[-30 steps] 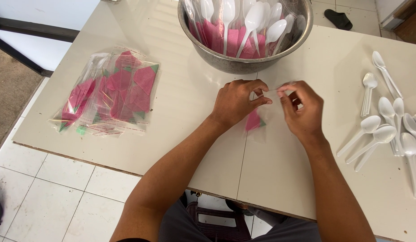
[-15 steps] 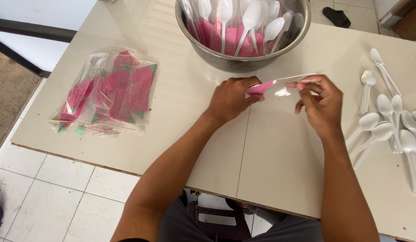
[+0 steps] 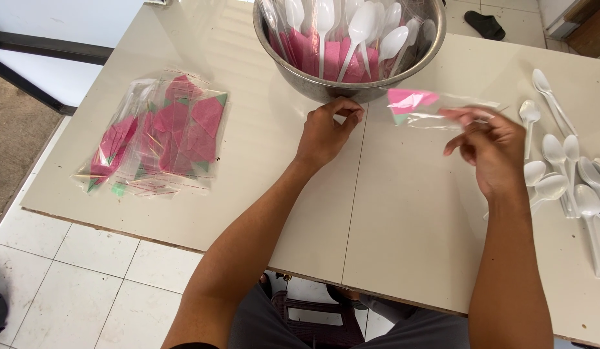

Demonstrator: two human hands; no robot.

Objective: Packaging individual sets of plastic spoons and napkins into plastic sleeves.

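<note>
Right hand (image 3: 494,155): fingertips (image 3: 464,119) pinch one end of a clear plastic sleeve (image 3: 435,110) with a folded pink napkin (image 3: 411,98) inside; other fingers splayed loose. The sleeve hangs in the air, lying roughly level, the napkin end pointing at the steel bowl (image 3: 300,71) and just short of its rim.

Left hand (image 3: 326,132): fingers curled, thumb and forefinger tips (image 3: 351,111) nipped together right at the foot of the bowl. Whether anything small sits between them, can't tell. Not touching the sleeve; it's off to the right of those fingertips, near but apart.

Judgement on handling: a one-end pinch on a floppy sleeve lets it sag and the napkin slide. Better to support the free end with the left hand and keep the open mouth up.

Rest, relative to the bowl: it's full of white plastic spoons (image 3: 361,29) already bagged with pink napkins. Loose white spoons (image 3: 558,168) lie right of it; a stack of sleeves with napkins (image 3: 161,132) lies left of it on the table (image 3: 390,226).
</note>
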